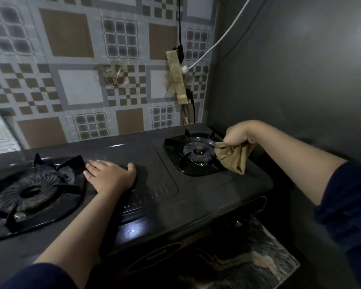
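Here, a head-worn view looks down on a dark two-burner gas stove [227, 184] standing on a marbled worktop [265, 253] in a dim kitchen corner. The person's right hand [237, 135] reaches over the right burner [198, 152], its grip clenched around a bunched tan cloth [233, 157]. The cloth hangs below the fist at the burner's right edge, and one corner touches the ribbed ring inside the black pan support [171, 142]. The left hand [111, 174] lies flat on the stove top between the burners, fingers straight, its grip released and holding nothing, just beside the left burner [31, 190]. Behind the stove is a patterned tiled wall [71, 38] with a tape-wrapped power strip [176, 78] and a white cable [223, 36]. A plain grey wall [290, 69] closes the right side.

The step in hand looks like wiping the right burner. To do it well, the cloth should probably be folded into a firm pad, so that more than a loose corner meets the metal. Strokes would best follow the ribs outward from the centre and then pass under each prong. The hanging tail could snag on a prong, so it is better tucked into the fist. Pressing down with the flat left palm should stop the stove sliding.
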Tool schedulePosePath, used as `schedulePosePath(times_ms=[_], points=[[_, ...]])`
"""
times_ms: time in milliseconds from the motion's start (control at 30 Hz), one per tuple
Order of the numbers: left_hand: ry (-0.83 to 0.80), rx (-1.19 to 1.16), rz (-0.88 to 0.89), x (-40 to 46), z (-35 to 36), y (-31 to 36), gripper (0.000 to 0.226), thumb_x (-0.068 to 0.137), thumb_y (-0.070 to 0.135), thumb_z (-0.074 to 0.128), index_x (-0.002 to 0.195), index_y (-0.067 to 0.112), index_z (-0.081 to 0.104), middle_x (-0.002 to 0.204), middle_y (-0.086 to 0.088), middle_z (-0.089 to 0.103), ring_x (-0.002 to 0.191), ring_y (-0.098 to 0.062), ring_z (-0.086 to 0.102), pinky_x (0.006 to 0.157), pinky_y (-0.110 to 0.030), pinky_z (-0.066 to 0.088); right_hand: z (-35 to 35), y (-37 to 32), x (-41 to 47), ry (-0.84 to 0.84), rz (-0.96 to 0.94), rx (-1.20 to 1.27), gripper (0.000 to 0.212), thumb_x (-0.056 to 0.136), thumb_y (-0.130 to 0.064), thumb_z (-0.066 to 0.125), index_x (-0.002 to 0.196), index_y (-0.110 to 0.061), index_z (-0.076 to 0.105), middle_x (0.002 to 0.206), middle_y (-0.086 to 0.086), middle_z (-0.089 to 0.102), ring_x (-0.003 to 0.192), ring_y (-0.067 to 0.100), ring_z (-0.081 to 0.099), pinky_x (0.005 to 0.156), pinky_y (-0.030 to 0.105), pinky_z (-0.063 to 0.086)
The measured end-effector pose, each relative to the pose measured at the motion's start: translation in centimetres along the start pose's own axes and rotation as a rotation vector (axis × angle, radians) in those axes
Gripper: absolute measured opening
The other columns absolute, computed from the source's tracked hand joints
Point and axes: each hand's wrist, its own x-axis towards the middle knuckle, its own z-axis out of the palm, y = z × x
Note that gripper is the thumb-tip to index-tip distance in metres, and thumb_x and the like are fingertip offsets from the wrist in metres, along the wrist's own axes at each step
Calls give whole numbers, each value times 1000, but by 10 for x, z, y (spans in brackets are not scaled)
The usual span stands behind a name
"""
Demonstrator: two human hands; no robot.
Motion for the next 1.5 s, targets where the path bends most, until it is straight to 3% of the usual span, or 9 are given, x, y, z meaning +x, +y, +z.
schedulePosePath(times_ms=[200,400,500,700,933,1000,1167,1333,1500], points=[[40,4,10,-1,-1,1,96,89,62,38,149,-7,10,157,-26,8,147,-35,4,118,-47,3,-44,-58,8,-29,-262,-192,14,83,-8,57,95,-1,59,100,23,63,86,35,65,61,33,54],[275,-45,174,-22,-10,-1,91,89,53,48,151,-2,10,159,-22,4,148,-33,2,118,-46,5,-37,-137,14,-45,-639,-390,2,85,-8,59,86,-6,59,88,10,56,83,28,56,69,34,47],[359,24,172,-35,-24,-7,88,89,53,48,151,1,13,159,-22,2,148,-33,-1,118,-47,2,-19,-179,23,-77,-763,-455,24,84,-4,58,107,1,63,100,15,59,93,35,62,73,40,50],[573,131,-76,-56,-59,-80,115,66,77,26,149,-2,18,157,-24,13,147,-36,9,116,-51,9,22,-277,19,37,-1099,-500,25,81,-2,45,92,-10,67,92,9,63,82,24,58,64,31,49],[324,145,-507,-91,-76,-165,154,37,103,-1,151,-1,4,160,-20,2,149,-30,-2,117,-50,2,63,-376,4,151,-1455,-372,40,76,3,48,101,-18,70,94,5,67,81,22,59,57,27,51],[248,161,-542,-91,-75,-179,159,31,102,-11,151,-1,3,160,-20,0,149,-29,-3,117,-51,1,72,-395,-8,118,-1545,-348,47,78,4,45,111,-21,68,95,2,64,83,19,56,53,21,45],[162,178,-587,-82,-59,-198,157,32,101,-11,151,-1,7,160,-19,2,149,-29,-3,117,-54,0,117,-449,-37,-55,-1707,-319,49,77,8,45,107,-20,71,106,5,71,99,23,65,88,37,56],[172,183,-589,-80,-59,-199,155,33,100,-13,152,2,5,161,-17,-2,149,-28,-6,117,-52,-2,161,-468,-74,-196,-1871,-436,41,79,5,48,106,-14,72,95,4,71,84,14,59,70,22,51],[162,188,-605,-81,-58,-201,154,34,100,-10,152,3,6,161,-15,-3,149,-26,-7,119,-51,-1,191,-473,-81,-188,-1958,-719,45,73,3,47,104,-18,73,102,9,73,91,26,65,84,39,56]])
